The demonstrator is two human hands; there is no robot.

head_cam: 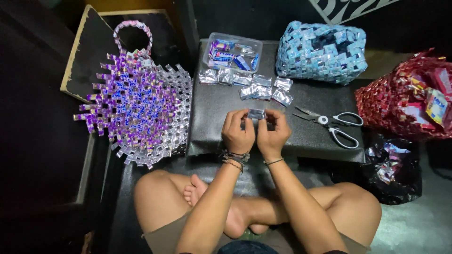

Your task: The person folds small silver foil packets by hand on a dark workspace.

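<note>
While both hands pinch it, left hand (238, 132) and right hand (272, 134) fingertips fold a foil strip (256, 113) just beside the scissors (334, 124).

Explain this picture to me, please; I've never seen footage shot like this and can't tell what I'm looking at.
There is no machine here: a person sitting cross-legged wears a camera on the head, so the single view looks down at their own hands. The left hand and right hand together pinch a small folded silver wrapper strip. They work over a dark padded board. On it lie more folded silver strips, a clear plastic tub of wrappers and white-handled scissors. Around it sit a purple woven bag, a blue woven bag and a red woven bag.
</note>
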